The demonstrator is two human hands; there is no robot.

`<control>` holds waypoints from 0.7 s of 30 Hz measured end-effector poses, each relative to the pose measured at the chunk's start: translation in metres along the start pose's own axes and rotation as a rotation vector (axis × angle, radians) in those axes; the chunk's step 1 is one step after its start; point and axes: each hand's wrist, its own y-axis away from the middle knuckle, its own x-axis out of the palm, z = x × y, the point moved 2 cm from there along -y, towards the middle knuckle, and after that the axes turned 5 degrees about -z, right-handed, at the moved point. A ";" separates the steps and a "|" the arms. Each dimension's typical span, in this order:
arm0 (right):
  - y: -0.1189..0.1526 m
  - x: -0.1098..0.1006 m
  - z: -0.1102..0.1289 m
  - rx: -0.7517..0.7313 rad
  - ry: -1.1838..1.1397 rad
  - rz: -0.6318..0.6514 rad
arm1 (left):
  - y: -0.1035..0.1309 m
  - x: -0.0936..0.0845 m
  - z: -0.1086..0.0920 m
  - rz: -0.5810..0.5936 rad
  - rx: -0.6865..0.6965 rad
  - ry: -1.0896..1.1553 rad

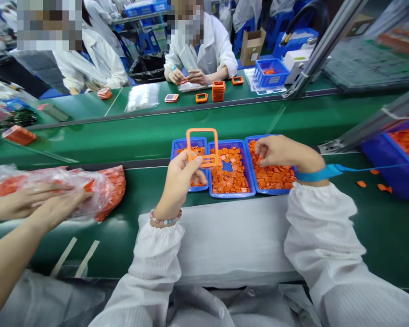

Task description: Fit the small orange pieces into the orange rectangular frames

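Note:
My left hand [182, 175] pinches the lower edge of an orange plastic frame [216, 141], holding it upright over the blue bins. The frame has a large opening and a narrow crossbar section at its bottom. My right hand [279, 152] is over the right blue bin [250, 170], fingers curled together among small orange plastic pieces [276, 177]. Whatever sits between those fingertips is hidden. Small flat orange pieces also fill the middle blue bin [231, 195], where a patch of blue bottom shows. The left blue bin [175, 145] is partly behind my left hand.
A white foam sheet [235, 236] lies before me. At left, a co-worker's hands [54, 200] rest on a plastic bag [105, 186] of orange parts. A larger blue bin [378, 150] and metal posts [327, 45] stand right. Across the green belt [139, 131], another person handles parts.

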 end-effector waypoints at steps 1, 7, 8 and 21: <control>0.004 -0.002 0.004 -0.040 -0.029 -0.053 | 0.000 0.001 0.002 -0.001 -0.005 -0.004; 0.035 -0.008 0.061 -0.433 -0.245 -0.384 | -0.001 0.007 0.010 -0.002 0.007 -0.059; 0.038 -0.006 0.073 -0.480 -0.256 -0.429 | -0.001 0.008 0.011 0.006 0.014 -0.062; 0.048 0.029 0.112 -0.737 -0.021 -0.806 | -0.001 0.005 0.014 0.043 -0.049 0.155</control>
